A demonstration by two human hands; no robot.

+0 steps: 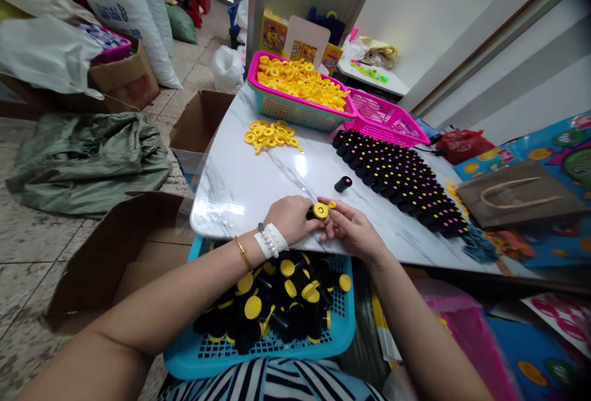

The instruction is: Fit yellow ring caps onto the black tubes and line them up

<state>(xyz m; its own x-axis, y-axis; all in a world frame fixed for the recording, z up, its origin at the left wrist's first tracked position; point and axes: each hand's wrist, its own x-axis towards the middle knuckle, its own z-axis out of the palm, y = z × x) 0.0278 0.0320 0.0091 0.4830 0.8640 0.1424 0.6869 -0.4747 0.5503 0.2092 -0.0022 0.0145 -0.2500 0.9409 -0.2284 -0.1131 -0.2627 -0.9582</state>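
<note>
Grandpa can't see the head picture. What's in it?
Left hand and right hand hold a yellow-and-black piece at a white table. Yellow rings fill a basket beyond; black tubes lie in a blue basket below.

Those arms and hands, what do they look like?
No sleeves or gloves show. The left hand has, at its wrist, a thin gold-coloured bangle, a white band with round pearly beads and a small dark bracelet. The right hand shows no jewellery.

Tiled floor (speckled), white wall
</note>
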